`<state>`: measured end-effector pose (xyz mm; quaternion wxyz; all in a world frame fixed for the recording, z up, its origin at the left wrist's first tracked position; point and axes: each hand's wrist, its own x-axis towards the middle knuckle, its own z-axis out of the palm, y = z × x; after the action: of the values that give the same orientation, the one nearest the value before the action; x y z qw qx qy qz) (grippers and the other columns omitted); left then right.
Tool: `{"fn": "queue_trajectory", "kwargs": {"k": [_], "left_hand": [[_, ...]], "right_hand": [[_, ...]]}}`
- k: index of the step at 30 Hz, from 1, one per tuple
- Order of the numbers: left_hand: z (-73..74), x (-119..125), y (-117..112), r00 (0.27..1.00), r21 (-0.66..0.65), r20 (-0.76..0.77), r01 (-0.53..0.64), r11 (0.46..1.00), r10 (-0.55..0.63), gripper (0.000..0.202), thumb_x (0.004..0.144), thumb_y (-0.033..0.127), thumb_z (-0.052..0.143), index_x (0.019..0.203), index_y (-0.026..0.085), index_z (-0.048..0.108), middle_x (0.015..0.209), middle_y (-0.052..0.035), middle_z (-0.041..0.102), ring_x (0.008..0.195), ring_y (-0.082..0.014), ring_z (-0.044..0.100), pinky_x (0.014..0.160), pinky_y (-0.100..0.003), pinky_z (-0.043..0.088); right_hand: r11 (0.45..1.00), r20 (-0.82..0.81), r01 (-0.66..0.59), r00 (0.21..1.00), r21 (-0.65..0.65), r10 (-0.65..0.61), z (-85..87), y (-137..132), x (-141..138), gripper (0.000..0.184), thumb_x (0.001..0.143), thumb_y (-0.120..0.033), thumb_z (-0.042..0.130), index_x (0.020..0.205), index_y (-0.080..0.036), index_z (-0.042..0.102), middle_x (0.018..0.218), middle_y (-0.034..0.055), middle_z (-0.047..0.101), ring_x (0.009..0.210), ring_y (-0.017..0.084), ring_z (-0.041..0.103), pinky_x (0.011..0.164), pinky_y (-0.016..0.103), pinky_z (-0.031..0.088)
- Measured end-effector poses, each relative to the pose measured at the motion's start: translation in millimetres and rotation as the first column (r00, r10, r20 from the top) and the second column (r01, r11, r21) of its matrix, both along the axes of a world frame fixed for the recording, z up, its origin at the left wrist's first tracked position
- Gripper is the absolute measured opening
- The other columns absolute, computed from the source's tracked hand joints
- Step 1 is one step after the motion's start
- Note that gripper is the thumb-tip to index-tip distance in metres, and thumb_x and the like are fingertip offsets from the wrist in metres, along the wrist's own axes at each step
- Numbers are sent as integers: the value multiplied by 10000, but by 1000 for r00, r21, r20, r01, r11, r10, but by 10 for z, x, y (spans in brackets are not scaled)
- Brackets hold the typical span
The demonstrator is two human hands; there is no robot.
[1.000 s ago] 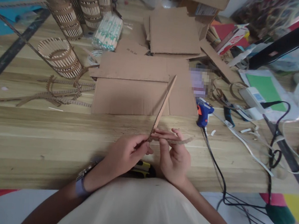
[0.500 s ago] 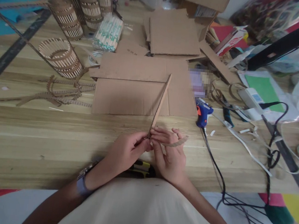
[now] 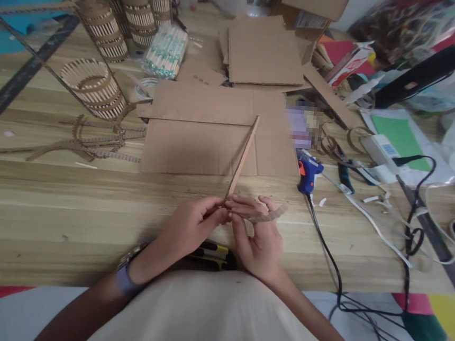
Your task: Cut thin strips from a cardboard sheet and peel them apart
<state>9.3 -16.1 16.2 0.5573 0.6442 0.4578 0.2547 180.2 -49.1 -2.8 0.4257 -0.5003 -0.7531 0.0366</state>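
Pinching the cardboard strip [image 3: 243,157] close together in left hand [image 3: 189,224] and right hand [image 3: 259,238], best to bend it gradually with short, even presses to avoid creasing.

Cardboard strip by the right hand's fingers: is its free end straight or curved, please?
Curved: the free end of the cardboard strip arcs past the right hand. What the fingers hide, I cannot tell.

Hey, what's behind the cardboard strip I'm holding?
Behind the strip, flat cardboard lies on the wooden table. The patch the strip blocks, and anything beneath the flat cardboard, can't be seen.
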Motion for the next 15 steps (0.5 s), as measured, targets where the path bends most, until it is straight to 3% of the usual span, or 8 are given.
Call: {"fn": "queue_trajectory", "kwargs": {"k": [3,9,15], "left_hand": [[5,-2,-2,999,29,-31,-5,1000,6,279,989,360,514,1084,210,729,984,-14,795,906,-184,732,757,-256,507],[0,8,-32,1000,18,15,3,1000,-3,276,1005,367,513,1072,206,726,921,-3,797,853,-161,745,724,-227,524],[21,-8,-35,998,43,41,41,998,-42,243,1002,300,502,973,202,722,896,-3,801,860,-153,760,726,-207,538]], "right_hand": [[1000,46,16,999,13,-17,-2,8,-9,124,978,-208,598,1086,-268,592,1047,42,795,1077,228,733,1046,464,410],[999,32,21,999,26,-21,0,8,-7,180,966,-121,565,1040,-281,600,1025,-1,803,1044,204,744,1079,443,374],[995,-145,66,986,-77,-77,26,7,-6,154,979,-143,540,1014,-267,625,939,-16,806,981,199,763,1034,432,442]]}}
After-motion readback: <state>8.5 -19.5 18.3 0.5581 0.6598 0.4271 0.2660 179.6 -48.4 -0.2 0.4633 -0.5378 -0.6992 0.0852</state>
